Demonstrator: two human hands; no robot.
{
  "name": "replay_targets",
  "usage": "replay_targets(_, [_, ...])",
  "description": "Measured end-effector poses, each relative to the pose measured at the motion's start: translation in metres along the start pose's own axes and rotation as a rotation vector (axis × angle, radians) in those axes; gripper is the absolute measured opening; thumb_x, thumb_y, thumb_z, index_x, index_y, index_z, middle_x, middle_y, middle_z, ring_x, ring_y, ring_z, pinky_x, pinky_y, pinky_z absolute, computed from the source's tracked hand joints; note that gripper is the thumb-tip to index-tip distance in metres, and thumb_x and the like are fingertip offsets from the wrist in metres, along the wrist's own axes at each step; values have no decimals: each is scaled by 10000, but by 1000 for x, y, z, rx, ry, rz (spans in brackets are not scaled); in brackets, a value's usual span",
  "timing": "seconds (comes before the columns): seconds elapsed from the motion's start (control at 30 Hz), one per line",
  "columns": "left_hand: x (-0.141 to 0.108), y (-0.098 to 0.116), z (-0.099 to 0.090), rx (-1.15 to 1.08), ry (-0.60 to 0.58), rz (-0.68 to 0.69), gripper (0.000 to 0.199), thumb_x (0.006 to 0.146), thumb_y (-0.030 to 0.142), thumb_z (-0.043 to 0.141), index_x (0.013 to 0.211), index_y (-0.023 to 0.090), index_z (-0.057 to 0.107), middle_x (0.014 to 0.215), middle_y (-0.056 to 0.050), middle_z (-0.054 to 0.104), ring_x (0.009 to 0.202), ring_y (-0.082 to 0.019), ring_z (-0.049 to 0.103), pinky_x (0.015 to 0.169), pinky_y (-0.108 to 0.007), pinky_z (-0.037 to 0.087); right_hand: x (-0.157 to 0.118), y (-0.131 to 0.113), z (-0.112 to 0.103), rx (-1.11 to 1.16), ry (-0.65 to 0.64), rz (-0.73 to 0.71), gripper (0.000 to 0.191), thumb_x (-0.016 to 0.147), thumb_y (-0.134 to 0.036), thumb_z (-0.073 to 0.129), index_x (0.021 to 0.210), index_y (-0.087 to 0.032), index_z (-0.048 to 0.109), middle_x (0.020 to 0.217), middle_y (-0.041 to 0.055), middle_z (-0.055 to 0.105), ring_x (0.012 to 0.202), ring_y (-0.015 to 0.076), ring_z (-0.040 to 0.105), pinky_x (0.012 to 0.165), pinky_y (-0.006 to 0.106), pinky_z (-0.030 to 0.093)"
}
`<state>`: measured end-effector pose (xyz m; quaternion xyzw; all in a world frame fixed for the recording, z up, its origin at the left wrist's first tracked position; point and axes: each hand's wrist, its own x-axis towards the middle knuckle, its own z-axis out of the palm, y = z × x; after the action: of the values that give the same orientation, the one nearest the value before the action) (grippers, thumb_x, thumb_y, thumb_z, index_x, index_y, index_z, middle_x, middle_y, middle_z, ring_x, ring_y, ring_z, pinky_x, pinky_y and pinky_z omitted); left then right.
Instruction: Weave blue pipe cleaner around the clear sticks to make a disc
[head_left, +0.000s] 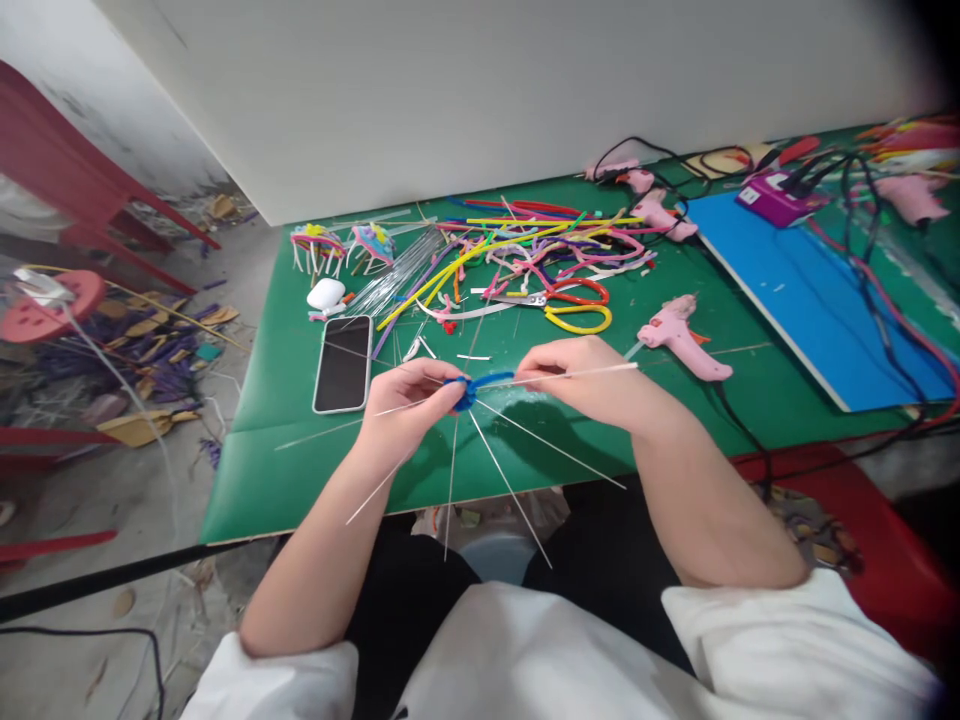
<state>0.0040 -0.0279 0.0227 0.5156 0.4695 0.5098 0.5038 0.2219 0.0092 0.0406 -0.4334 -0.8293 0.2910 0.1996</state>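
Above the front of the green table, my left hand (pixel 411 400) pinches the hub of a wire frame, whose thin pale spokes (pixel 510 490) spread out in several directions. A blue pipe cleaner (pixel 491 380) is wound around that hub, and its loose length runs to the right. My right hand (pixel 574 372) closes its fingertips on the far end of this length. One pale spoke passes by the right fingers and ends beyond them. Scissors (pixel 577 300) with red and yellow handles lie behind my right hand, and a pink glue gun (pixel 682 338) lies to its right.
Several coloured pipe cleaners (pixel 540 240) and a bundle of wires (pixel 401 268) cover the table's back. A phone (pixel 343 365), a white case (pixel 325 294) and two small colourful umbrella-like pieces (pixel 373 243) are at left. A blue board (pixel 817 300) with cables lies at right.
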Motion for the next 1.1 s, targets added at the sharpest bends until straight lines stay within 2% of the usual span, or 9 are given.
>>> replay_targets(0.13, [-1,2,0,71,42,8,131,669,255,730,740,154,687,620,1,658,525,-96,621,508,-183,537,2,-8,9,33,250,-314,264,848,-272,580,1094,-190,628,1131,52,655,1100,169,563,955,329,428])
replay_targets(0.27, [-2,0,4,45,39,-10,154,666,274,730,750,154,681,620,2,664,519,-97,621,494,-184,536,5,-16,27,153,368,-477,180,837,-233,593,1002,-211,662,1008,32,702,1009,153,622,953,345,457])
replay_targets(0.37, [-2,-2,6,56,112,8,170,676,294,722,761,155,673,648,-5,674,525,-95,617,489,-186,532,4,-21,39,311,403,-342,113,833,-209,592,894,-203,687,857,16,712,814,129,659,779,291,528])
replay_targets(0.5, [-3,-2,8,139,197,56,175,700,308,699,784,158,666,676,-11,679,542,-99,619,472,-185,517,2,-26,47,613,302,-91,128,804,-278,623,868,-189,689,823,17,670,570,86,610,558,243,523])
replay_targets(0.7, [-7,-2,13,237,249,103,172,752,326,655,828,172,666,771,-20,687,626,-106,636,557,-198,530,3,-27,49,792,255,8,193,736,-291,691,909,-205,682,864,6,684,635,88,622,594,227,525])
replay_targets(0.8, [-6,-1,7,227,95,89,253,757,330,658,972,198,663,961,-50,690,818,-150,658,658,-221,545,5,-26,46,783,301,48,178,734,-309,691,873,-198,689,821,6,689,623,92,615,592,232,520])
replay_targets(0.93, [3,4,-15,88,-375,-42,597,685,295,733,1250,296,539,1245,-68,597,1006,-223,633,793,-305,554,6,-22,39,719,300,62,177,749,-331,669,859,-195,698,815,13,688,593,89,598,582,243,507])
replay_targets(1.0, [7,5,-25,19,-423,-93,502,723,297,702,1210,302,580,1252,-65,596,1018,-232,633,809,-326,554,7,-19,37,730,263,47,170,742,-328,675,837,-189,697,821,14,688,597,87,593,582,242,500])
replay_targets(1.1, [11,4,-30,-24,-393,-121,325,778,349,643,1082,238,670,1049,-88,694,906,-218,669,766,-332,563,9,-16,35,714,187,29,136,732,-302,683,794,-181,694,812,15,687,625,95,598,601,248,498])
